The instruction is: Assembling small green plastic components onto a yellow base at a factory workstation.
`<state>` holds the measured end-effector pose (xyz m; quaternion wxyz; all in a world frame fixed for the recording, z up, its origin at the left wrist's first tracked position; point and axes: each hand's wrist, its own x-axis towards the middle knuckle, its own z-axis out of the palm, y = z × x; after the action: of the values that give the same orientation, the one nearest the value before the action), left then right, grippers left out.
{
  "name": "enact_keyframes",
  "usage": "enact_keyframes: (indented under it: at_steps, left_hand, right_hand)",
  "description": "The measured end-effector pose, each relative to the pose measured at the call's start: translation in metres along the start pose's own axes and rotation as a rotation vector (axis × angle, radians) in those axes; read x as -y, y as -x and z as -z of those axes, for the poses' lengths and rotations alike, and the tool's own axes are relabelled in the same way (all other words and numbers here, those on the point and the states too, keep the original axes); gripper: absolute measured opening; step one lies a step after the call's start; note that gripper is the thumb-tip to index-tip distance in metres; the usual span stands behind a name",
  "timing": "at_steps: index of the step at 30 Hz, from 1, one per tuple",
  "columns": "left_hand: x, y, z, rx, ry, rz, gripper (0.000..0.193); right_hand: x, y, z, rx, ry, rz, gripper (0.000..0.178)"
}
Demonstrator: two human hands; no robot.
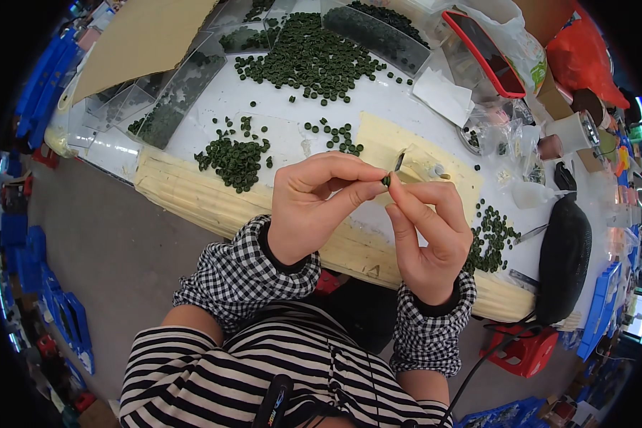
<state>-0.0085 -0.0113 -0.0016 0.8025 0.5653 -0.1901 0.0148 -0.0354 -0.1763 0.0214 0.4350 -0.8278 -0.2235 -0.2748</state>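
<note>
In front of my chest, my left hand (310, 203) pinches a small dark green round piece (386, 180) between thumb and forefinger. My right hand (435, 232) meets it from the other side, its forefinger tip against the piece and its thumb bent lower down. Just behind the fingertips a thin dark strip (400, 160) stands out; whether a finger touches it I cannot tell. Similar green pieces lie in a small heap (235, 160) left of my hands, a few behind them (342, 135), and another heap (493, 239) beside my right hand.
A big pile of green pieces (307, 57) covers the table's far side, among clear trays (175, 100) and cardboard (146, 43). Far right are a red-cased phone (485, 53), plastic bags (506, 32) and a tissue (442, 96). A black elongated pouch (565, 250) lies at the right edge, near tweezers-like tools (531, 234).
</note>
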Motion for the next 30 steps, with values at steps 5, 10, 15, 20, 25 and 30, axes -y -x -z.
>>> enact_keyframes:
  at_steps: [5,10,15,20,25,30]
  left_hand:
    - [0.0018,-0.0002,0.0014,0.010,0.040,0.023,0.020]
    - [0.0023,-0.0006,0.0016,0.022,0.040,0.026,0.021]
    - [0.0015,-0.0002,0.0024,0.026,0.021,0.011,0.021]
    - [0.0002,-0.0008,0.0014,0.024,0.015,0.013,0.021]
    - [0.0016,-0.0005,0.0019,0.023,0.031,0.012,0.021]
    - [0.0019,-0.0003,0.0027,0.023,0.028,0.017,0.020]
  right_hand:
    - [-0.0004,-0.0004,-0.0002,-0.002,0.024,0.009,0.039]
    - [-0.0012,-0.0006,-0.0001,-0.018,0.037,0.027,0.038]
    - [-0.0016,-0.0013,-0.0011,-0.023,0.039,0.042,0.038]
    - [-0.0007,-0.0013,0.0001,-0.022,0.047,0.040,0.038]
    - [-0.0013,-0.0016,-0.0002,-0.023,0.043,0.045,0.038]
    - [-0.0008,-0.0011,-0.0005,-0.008,0.041,0.034,0.038]
